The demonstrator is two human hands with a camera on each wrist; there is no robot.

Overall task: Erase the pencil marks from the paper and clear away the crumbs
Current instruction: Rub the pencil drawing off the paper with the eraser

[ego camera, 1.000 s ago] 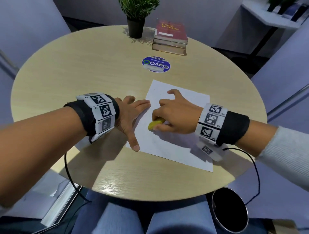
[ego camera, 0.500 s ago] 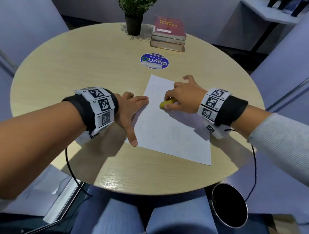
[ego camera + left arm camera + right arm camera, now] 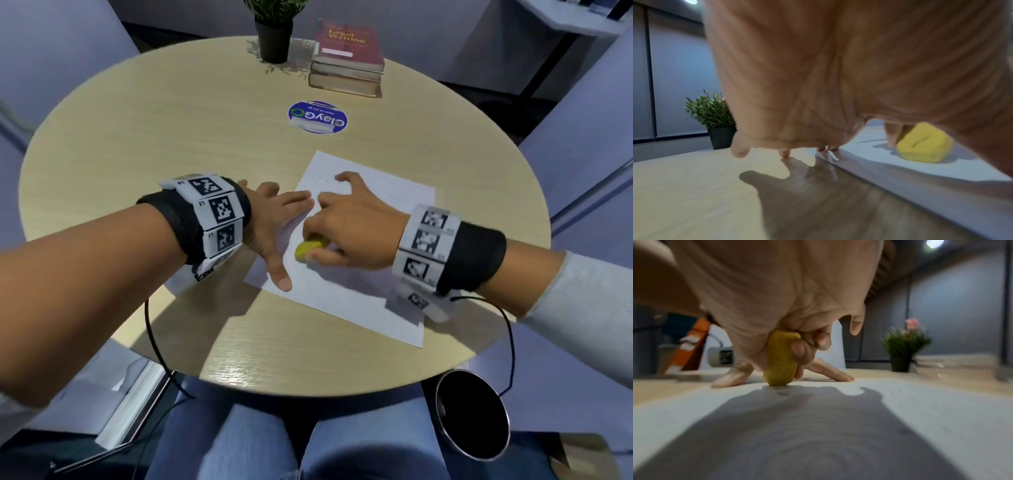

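Observation:
A white sheet of paper (image 3: 370, 274) lies on the round wooden table (image 3: 171, 130) in the head view. My right hand (image 3: 346, 226) pinches a yellow eraser (image 3: 310, 250) and presses its end onto the paper near the left edge. In the right wrist view the yellow eraser (image 3: 781, 360) stands on end on the paper (image 3: 920, 402), with thumb and fingers curled round it. My left hand (image 3: 274, 226) lies flat with fingers spread, holding down the paper's left edge. A few faint specks show at the paper's far corner. From the left wrist the eraser (image 3: 925, 144) shows beyond my palm.
A potted plant (image 3: 274, 31) and a stack of books (image 3: 347, 58) stand at the table's far side. A round blue sticker (image 3: 318, 117) lies beyond the paper. A dark round bin (image 3: 472, 414) sits on the floor near my right knee. Cables hang from both wrists.
My right hand went with the eraser to the far part of the sheet, then came back toward me along the left edge. My left hand stayed flat on the paper's edge.

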